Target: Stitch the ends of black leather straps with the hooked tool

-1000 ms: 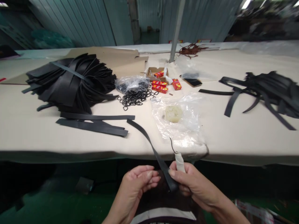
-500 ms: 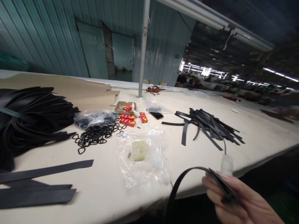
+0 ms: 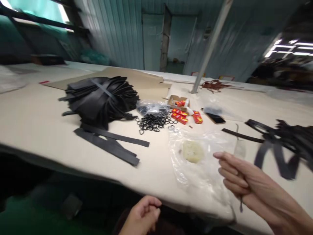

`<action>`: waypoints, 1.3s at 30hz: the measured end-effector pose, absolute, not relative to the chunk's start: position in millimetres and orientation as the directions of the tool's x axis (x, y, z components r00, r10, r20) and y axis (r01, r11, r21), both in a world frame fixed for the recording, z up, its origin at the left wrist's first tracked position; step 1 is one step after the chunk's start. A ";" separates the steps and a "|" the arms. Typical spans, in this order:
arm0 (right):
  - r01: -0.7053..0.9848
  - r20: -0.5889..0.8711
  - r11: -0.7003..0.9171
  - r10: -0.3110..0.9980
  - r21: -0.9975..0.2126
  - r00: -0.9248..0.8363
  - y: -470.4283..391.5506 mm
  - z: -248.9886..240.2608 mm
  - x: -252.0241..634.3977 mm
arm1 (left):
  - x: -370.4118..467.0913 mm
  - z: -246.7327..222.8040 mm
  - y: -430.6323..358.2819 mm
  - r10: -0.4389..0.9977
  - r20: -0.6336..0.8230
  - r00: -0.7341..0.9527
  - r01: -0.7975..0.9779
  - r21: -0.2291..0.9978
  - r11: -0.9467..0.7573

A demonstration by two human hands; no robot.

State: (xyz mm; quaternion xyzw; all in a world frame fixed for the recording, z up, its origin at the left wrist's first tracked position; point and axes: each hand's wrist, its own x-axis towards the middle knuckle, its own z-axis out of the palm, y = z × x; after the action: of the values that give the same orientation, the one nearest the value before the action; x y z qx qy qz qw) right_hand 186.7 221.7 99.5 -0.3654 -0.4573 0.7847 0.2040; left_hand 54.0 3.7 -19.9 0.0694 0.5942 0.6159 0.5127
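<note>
My right hand (image 3: 242, 179) has its fingers curled around a hooked tool with a cloudy, see-through handle (image 3: 240, 149); a thin dark end pokes out below the hand. It hovers beside a yellowish block (image 3: 193, 151) on a clear plastic sheet (image 3: 207, 176). To its right lies a pile of narrow black straps (image 3: 293, 138), the nearest ones blurred. My left hand (image 3: 148, 210), at the table's front edge, is closed with fingers curled in, and nothing shows in it. Wider black strips (image 3: 107, 147) lie up and left of it.
A large tied bundle of black strips (image 3: 97, 98) sits on the left. Behind the plastic sheet are black metal rings (image 3: 153, 122), red boxes (image 3: 179, 118), an open carton (image 3: 174, 99) and a phone (image 3: 215, 117). A metal post (image 3: 210, 49) rises from the table.
The view has turned left. The black strap that hung from my right hand is out of it, and blurred straps lie at the right pile. My left hand has come into view.
</note>
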 end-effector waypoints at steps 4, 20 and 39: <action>0.415 -0.375 -0.022 0.470 -0.910 -0.799 160.6 83.6 109.3 | 43.9 -6.3 2.5 0.699 -0.548 -0.460 -0.556 0.791 0.254; 0.616 -0.157 0.732 0.599 -0.291 -0.785 175.6 37.7 -39.2 | -21.8 7.3 -28.6 0.680 -0.011 -0.733 0.134 0.978 0.160; 0.691 -0.063 0.588 0.741 -0.421 -0.668 243.2 54.6 -67.2 | -103.1 15.5 47.3 0.771 0.370 -0.518 0.716 0.681 0.154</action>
State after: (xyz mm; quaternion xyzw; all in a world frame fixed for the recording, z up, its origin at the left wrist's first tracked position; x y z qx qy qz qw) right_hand -67.2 243.2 54.6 -0.4027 -0.8889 0.2098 0.0598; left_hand -103.1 47.3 15.5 0.4897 0.7590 0.4279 0.0324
